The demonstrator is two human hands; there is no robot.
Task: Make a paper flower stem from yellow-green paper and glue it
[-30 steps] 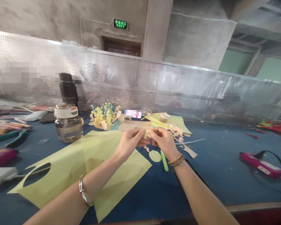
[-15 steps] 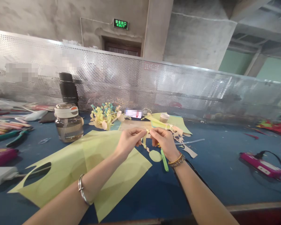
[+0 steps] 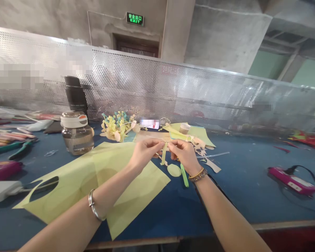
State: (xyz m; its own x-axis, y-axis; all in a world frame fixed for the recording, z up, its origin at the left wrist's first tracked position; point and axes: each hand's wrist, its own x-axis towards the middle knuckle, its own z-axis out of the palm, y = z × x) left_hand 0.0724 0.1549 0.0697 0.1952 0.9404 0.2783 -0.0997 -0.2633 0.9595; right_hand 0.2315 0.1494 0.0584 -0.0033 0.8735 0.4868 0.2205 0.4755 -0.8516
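Observation:
Between my two hands hangs a narrow pale yellow-green strip (image 3: 164, 154). My left hand (image 3: 148, 151) pinches it near the top with thumb and forefinger. Close beside it, my right hand (image 3: 182, 153) is closed in a pinch at the same upper end. Just below lies a yellow-green oval piece (image 3: 174, 170) on the blue table. A bright green knife-like tool (image 3: 184, 175) rests next to the oval, under my right hand. Large yellow-green sheets (image 3: 131, 196) spread beneath my left forearm, one with an oval hole.
Behind my hands are yellow and teal flower pieces (image 3: 118, 126), a lit phone (image 3: 149, 123) and a small cup (image 3: 184, 128). A jar (image 3: 77, 134) and a black bottle (image 3: 75, 94) stand left. A magenta power strip (image 3: 292, 181) lies right.
The strip now hangs straighter and shows more fully between my hands. My fingers have shifted slightly on it. The whole view has tilted a little, so the table things sit higher.

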